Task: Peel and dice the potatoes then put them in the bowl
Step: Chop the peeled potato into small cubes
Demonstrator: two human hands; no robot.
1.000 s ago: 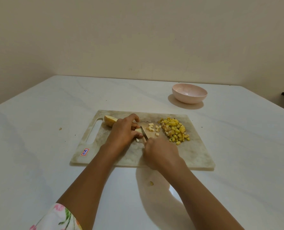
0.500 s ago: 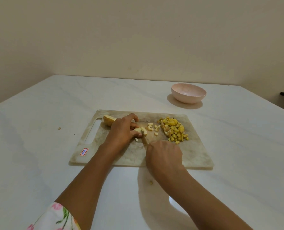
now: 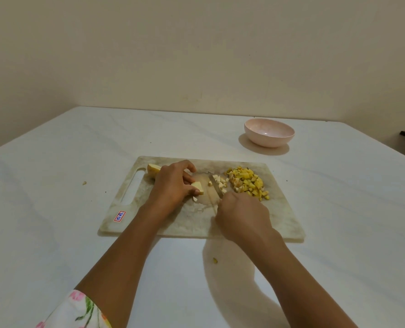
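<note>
left hand (image 3: 173, 185) pinching potato piece (image 3: 198, 187) on cutting board (image 3: 192, 223); right hand (image 3: 243, 215) gripping knife (image 3: 215, 187), blade beside fresh dice (image 3: 220, 181); diced pile (image 3: 249, 182) right of it; bowl (image 3: 269, 136) well beyond board

The room is dim and warm, with a yellowish cast over the wall (image 3: 196, 55), which darkens toward the left corner. Light reaches me from the right and ahead: the bowl (image 3: 269, 132) throws a soft shadow leftward and toward me on the table (image 3: 54, 209), my right hand (image 3: 243, 216) and forearm lay a broad, blurry-edged one to their left, and the glossy top gives a pale sheen near me. The wide lens bows the table's edges, and fine detail looks soft and smeared.
</note>
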